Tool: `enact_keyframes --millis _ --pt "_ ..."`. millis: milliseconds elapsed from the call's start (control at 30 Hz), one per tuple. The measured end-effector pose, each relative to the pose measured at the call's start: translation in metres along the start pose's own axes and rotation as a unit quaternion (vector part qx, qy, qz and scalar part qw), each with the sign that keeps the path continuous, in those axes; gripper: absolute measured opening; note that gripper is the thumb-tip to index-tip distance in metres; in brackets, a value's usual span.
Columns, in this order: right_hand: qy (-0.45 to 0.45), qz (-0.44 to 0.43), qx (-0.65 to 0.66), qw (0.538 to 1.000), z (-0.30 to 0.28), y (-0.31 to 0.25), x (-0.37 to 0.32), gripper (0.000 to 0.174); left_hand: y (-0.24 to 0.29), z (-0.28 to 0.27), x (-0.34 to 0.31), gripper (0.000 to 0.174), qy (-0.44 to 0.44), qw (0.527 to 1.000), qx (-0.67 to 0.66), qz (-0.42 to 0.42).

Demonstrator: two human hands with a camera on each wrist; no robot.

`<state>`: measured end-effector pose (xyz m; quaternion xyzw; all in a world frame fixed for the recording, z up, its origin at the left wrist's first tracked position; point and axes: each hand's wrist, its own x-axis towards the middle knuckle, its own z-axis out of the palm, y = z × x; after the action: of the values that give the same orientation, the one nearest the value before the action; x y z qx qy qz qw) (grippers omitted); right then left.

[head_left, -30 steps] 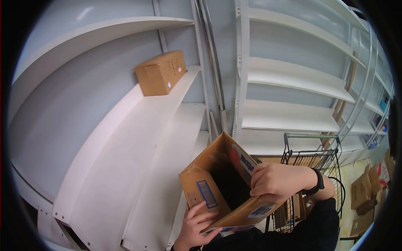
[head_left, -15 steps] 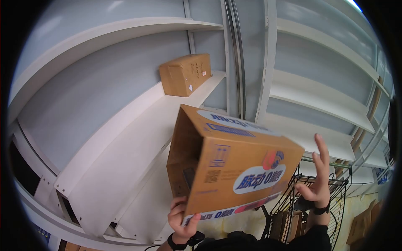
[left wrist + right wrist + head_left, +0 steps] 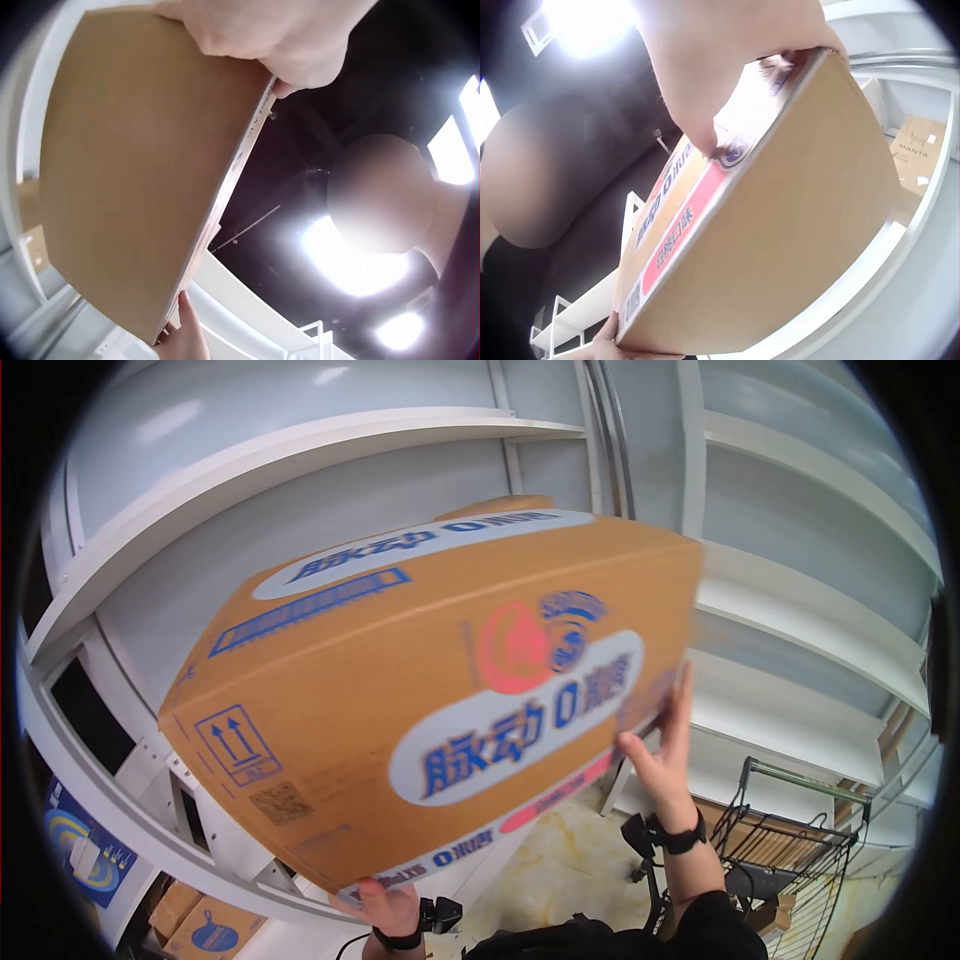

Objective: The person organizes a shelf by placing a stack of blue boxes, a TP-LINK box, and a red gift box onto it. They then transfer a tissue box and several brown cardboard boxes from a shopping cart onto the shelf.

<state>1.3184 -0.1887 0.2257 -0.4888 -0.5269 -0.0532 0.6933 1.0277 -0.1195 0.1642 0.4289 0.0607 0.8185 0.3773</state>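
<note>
A large brown cardboard box (image 3: 440, 670) with blue and pink printing is held up in front of the shelves, tilted, its printed front facing me. My left hand (image 3: 390, 910) grips its lower left corner, thumb on the front. At the lower right edge my right hand (image 3: 665, 765) holds it, with the thumb over the printed face. The plain underside of the box fills much of the left wrist view, where the left hand (image 3: 262, 34) wraps its edge. From the right wrist, the right hand (image 3: 731, 60) spans the edge as well.
White shelves (image 3: 790, 625) line the walls. A smaller carton (image 3: 919, 154) marked MANTA stands on a shelf behind the held box. To the lower right is a wire shopping cart (image 3: 795, 825) with a green handle. More cartons (image 3: 215, 930) lie at lower left.
The box has turned from its open side showing to its printed front facing me, and has risen towards the shelf. My right hand let go, opened wide, then took the lower right edge.
</note>
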Motion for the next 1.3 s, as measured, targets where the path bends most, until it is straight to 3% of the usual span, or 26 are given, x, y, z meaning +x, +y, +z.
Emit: enact_keyframes --millis 67,133,200,267,300,333,367,400,467,500,567,633,700,833,933,1000,1033,1100,1233,1300 --pt "-0.038 -0.067 -0.049 0.996 0.027 0.008 0.018 0.108 0.006 -0.004 0.014 0.055 -0.021 0.999 -0.012 0.027" --pt "-0.067 -0.114 -0.061 0.989 0.057 0.013 0.037 0.110 0.000 -0.023 0.025 0.050 0.018 0.997 0.052 0.062" --pt "-0.095 -0.127 -0.043 0.986 0.090 0.025 0.052 0.110 -0.011 -0.064 0.032 0.042 0.021 0.992 0.116 0.052" --pt "-0.128 -0.107 -0.013 0.986 0.125 0.044 0.059 0.110 -0.010 -0.078 0.044 0.036 0.050 0.937 0.343 -0.054" --pt "-0.154 -0.085 0.005 0.984 0.141 0.056 0.062 0.110 -0.008 -0.076 0.053 0.036 0.057 0.934 0.350 -0.046" --pt "-0.160 -0.089 0.014 0.983 0.160 0.069 0.061 0.110 -0.007 -0.074 0.067 0.033 0.023 0.854 0.515 0.068" --pt "-0.163 -0.101 0.005 0.981 0.179 0.082 0.057 0.111 -0.005 -0.075 0.075 0.031 -0.012 0.734 0.657 0.175" --pt "-0.165 -0.113 -0.005 0.980 0.194 0.088 0.054 0.111 -0.002 -0.080 0.078 0.031 -0.005 0.729 0.661 0.177" --pt "-0.168 -0.103 0.007 0.980 0.219 0.097 0.049 0.108 0.007 -0.090 0.082 0.038 -0.043 0.703 0.707 0.062" --pt "-0.173 -0.088 0.005 0.981 0.231 0.099 0.049 0.105 0.011 -0.089 0.085 0.045 -0.043 0.671 0.738 0.054" --pt "-0.178 -0.072 0.011 0.981 0.235 0.103 0.046 0.102 0.012 -0.083 0.085 0.049 -0.034 0.658 0.750 0.058" --pt "-0.192 -0.025 -0.114 0.975 0.235 0.102 0.043 0.098 0.012 -0.079 0.086 0.054 -0.027 0.646 0.761 0.056" --pt "-0.171 -0.042 -0.108 0.979 0.243 0.114 0.036 0.098 0.010 -0.081 0.090 0.063 -0.019 0.635 0.771 0.049" --pt "-0.144 -0.070 -0.103 0.982 0.240 0.125 0.033 0.099 0.009 -0.074 0.087 0.070 -0.012 0.631 0.775 0.048" --pt "-0.177 -0.048 -0.130 0.974 0.236 0.118 0.034 0.097 0.005 -0.078 0.084 0.072 -0.006 0.645 0.764 0.024" --pt "-0.144 -0.087 -0.103 0.980 0.243 0.121 0.020 0.093 -0.004 -0.087 0.083 0.071 -0.011 0.579 0.798 0.169" --pt "-0.105 -0.131 -0.085 0.982 0.232 0.128 0.020 0.091 -0.017 -0.080 0.078 0.071 -0.019 0.599 0.784 0.164" --pt "-0.111 -0.127 -0.104 0.980 0.215 0.116 0.009 0.088 -0.011 -0.078 0.068 0.076 0.018 0.738 0.626 0.252" --pt "-0.111 -0.110 -0.124 0.980 0.170 0.096 -0.018 0.081 -0.039 -0.084 0.028 0.079 -0.050 0.774 0.559 0.294" --pt "-0.092 -0.090 -0.115 0.985 0.144 0.090 -0.033 0.071 -0.061 -0.075 0.005 0.078 -0.096 0.837 0.459 0.283"
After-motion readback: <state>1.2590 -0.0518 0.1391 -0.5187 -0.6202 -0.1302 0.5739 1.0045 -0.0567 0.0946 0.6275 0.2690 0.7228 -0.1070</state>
